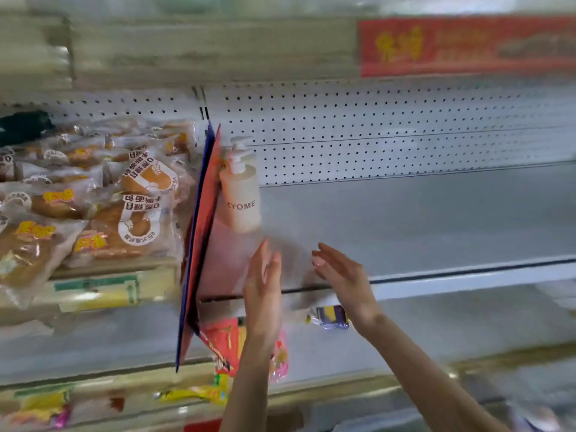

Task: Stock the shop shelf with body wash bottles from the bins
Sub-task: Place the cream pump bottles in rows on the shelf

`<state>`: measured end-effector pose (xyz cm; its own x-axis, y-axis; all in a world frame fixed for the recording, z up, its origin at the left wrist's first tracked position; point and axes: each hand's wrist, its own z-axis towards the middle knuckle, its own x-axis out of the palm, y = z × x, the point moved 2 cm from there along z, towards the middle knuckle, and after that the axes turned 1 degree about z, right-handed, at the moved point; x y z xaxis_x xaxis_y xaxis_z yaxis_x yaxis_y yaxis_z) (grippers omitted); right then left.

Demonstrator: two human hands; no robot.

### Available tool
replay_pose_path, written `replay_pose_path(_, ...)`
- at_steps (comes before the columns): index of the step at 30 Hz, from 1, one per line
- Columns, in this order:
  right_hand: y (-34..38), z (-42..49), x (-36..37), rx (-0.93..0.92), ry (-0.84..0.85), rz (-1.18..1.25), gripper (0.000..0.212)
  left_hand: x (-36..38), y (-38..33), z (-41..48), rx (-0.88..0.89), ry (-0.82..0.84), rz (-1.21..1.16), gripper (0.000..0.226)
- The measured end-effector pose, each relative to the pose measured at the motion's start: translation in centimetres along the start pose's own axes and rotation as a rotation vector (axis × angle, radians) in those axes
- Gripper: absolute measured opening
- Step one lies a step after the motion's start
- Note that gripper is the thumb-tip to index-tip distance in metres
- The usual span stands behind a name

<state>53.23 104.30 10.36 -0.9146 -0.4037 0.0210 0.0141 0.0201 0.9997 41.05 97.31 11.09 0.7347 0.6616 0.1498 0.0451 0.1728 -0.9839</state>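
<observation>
Shop aisle, whole shot a bit smeared. White pegboard back wall (374,135), and up top a red banner (467,45) with yellow lettering along the edge of the higher shelf, too blurry to read.

The grey shop shelf (405,219) runs across the middle. Its bare stretch goes all the way to the right, with a white front rail.

The body wash bottle (241,198) is a pale pump bottle with ZYOME on it. It stands at the far left end of that shelf, just beside a red and blue divider card (202,229) that's on edge. A second pump head pokes up behind it, so there's probably another bottle back there, can't tell for sure.

Left of the card is a heap of bagged bread buns (124,213). On the shelf below are a few bright snack packets (221,347) and a purple-yellow wrapper (332,318).

Both arms reach up from the bottom. The left grip (263,288) has straight fingers pointing up, spread and holding nothing. The right grip (339,275) is loose and spread too, fingers pointing left. Both are near the front rail and below the bottle, not touching it.
</observation>
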Motion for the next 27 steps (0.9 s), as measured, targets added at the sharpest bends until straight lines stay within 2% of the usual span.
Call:
replay_pose_path(4,-3.2,-8.3,-7.0,0.069,-0.046,0.052,0.039,2.9,1.8,-7.1,0.008,0.111,0.021,0.037)
replay_pose_path(9,-14.0,-19.0,-17.8,0.395,-0.204,0.016,0.035,5.0,9.2,-16.1,-0.167,0.267,0.145,0.042)
replay_pose_path(10,-16.1,-21.0,-19.5,0.46,-0.228,0.027,0.05,5.2,11.2,-17.8,-0.22,0.29,0.176,0.038)
replay_pose_path(12,-20.5,-24.3,-22.2,0.601,-0.311,0.072,0.097,5.6,15.2,-20.9,-0.35,0.312,0.219,0.02)
replay_pose_path(13,-22.8,-25.7,-23.2,0.661,-0.366,0.138,0.113,5.7,17.4,-22.4,-0.413,0.325,0.245,0.015)
replay_pose_path(15,-26.6,-28.0,-24.6,0.718,-0.415,0.244,0.128,6.1,21.3,-25.3,-0.519,0.361,0.303,0.018)
replay_pose_path(17,-28.9,-29.2,-25.3,0.795,-0.43,0.197,0.118,6.9,24.7,-28.1,-0.629,0.387,0.338,0.017)
replay_pose_path(19,-31.2,-30.0,-25.8,0.879,-0.432,0.169,0.073,8.0,27.4,-30.4,-0.706,0.396,0.372,0.016)
replay_pose_path(20,-32.6,-30.2,-26.3,0.905,-0.421,0.13,0.061,8.5,28.6,-31.3,-0.731,0.406,0.39,0.016)
replay_pose_path(23,-36.6,-30.5,-28.3,0.95,-0.464,0.037,0.078,9.8,31.5,-32.6,-0.79,0.447,0.451,0.018)
replay_pose_path(27,-39.0,-29.1,-31.0,0.902,-0.495,-0.052,0.063,12.4,35.3,-31.9,-0.826,0.453,0.487,0.018)
